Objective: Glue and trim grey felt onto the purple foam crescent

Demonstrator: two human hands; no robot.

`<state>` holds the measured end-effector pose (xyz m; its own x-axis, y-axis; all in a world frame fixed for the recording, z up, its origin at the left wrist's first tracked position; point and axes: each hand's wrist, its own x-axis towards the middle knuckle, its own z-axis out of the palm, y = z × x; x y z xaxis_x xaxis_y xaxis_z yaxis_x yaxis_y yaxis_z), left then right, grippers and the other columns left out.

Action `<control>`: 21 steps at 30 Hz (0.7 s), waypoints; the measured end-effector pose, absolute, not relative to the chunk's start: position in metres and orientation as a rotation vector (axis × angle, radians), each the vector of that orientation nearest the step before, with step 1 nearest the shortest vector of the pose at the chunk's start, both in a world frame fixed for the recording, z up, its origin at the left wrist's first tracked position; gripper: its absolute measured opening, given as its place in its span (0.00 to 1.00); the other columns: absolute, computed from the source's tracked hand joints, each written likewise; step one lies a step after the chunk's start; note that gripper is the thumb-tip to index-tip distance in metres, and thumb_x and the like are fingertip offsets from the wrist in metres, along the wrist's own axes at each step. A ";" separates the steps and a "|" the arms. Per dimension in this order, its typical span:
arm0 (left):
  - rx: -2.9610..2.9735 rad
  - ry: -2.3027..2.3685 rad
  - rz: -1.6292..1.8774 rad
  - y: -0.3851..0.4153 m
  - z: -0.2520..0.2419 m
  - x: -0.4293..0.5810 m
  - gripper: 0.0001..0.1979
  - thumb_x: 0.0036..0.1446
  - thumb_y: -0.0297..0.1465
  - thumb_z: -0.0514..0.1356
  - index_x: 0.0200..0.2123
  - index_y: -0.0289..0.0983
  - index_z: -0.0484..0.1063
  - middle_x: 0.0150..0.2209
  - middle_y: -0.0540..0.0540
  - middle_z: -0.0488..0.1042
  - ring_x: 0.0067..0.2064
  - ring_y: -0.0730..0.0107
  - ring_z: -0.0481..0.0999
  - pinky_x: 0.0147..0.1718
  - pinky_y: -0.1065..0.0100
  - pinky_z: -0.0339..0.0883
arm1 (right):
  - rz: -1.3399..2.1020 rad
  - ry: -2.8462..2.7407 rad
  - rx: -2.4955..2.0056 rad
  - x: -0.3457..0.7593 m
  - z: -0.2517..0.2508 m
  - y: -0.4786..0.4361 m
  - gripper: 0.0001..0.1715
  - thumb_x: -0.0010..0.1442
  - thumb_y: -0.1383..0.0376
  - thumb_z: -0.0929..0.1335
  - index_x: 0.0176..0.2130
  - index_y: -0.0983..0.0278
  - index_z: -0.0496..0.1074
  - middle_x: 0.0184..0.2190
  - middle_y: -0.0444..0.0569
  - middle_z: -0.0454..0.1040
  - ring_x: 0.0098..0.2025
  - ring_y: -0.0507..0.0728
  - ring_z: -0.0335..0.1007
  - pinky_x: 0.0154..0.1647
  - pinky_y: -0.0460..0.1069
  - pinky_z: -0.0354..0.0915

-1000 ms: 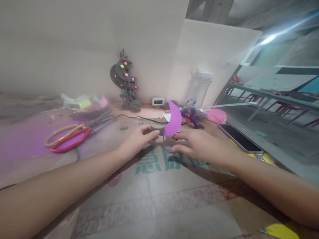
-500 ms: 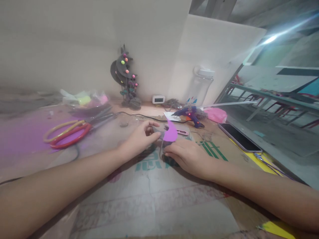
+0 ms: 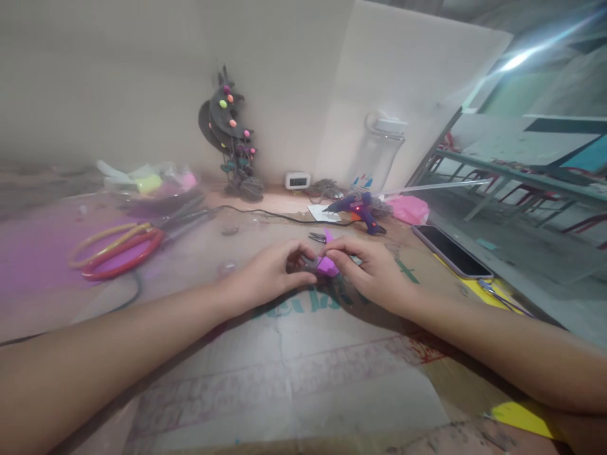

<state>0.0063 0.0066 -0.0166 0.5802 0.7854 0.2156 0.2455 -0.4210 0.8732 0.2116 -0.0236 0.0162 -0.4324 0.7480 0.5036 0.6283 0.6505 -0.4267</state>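
A small purple crescent-shaped piece (image 3: 327,266) with some grey on it is between my two hands, above the cardboard-covered table. My left hand (image 3: 272,275) pinches its grey left end between thumb and fingers. Over the piece's right side, my right hand (image 3: 379,272) has thumb and forefinger pressed together on what looks like a thin grey cord (image 3: 322,258). The fingers hide part of the piece. Just beyond it lie small thread snips (image 3: 317,237), partly covered by the purple tip.
A purple glue gun (image 3: 358,210) with a lit red light lies behind my hands. Large scissors (image 3: 126,253) are at left, a phone (image 3: 453,251) at right. Behind stand a grey crescent ornament (image 3: 230,126), a small digital clock (image 3: 298,181) and a clear bottle (image 3: 379,158).
My right hand has moved up from below the purple piece to its upper right side, pinching the cord there. The piece has tilted and shows less of its purple face.
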 end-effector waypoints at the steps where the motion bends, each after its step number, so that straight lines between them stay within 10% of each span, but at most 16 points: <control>1: 1.962 0.834 0.799 0.007 -0.018 0.006 0.13 0.52 0.35 0.64 0.41 0.40 0.71 0.34 0.49 0.74 0.35 0.67 0.74 0.34 0.68 0.68 | 0.238 -2.185 -1.061 0.212 0.016 -0.024 0.13 0.65 0.64 0.62 0.37 0.63 0.75 0.35 0.47 0.79 0.37 0.54 0.74 0.39 0.47 0.66; 21: 2.023 0.927 0.886 0.000 -0.008 0.006 0.13 0.55 0.41 0.63 0.38 0.40 0.71 0.34 0.49 0.75 0.33 0.68 0.73 0.36 0.67 0.67 | 0.756 -2.338 -1.415 0.254 0.049 0.024 0.17 0.57 0.52 0.68 0.33 0.64 0.76 0.27 0.44 0.74 0.29 0.51 0.67 0.32 0.47 0.61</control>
<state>0.0057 0.0002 -0.0076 0.5027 0.8182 0.2791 0.3158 -0.4744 0.8217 0.2535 0.0240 0.0487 -0.4675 0.8839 -0.0115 0.7233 0.3750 -0.5798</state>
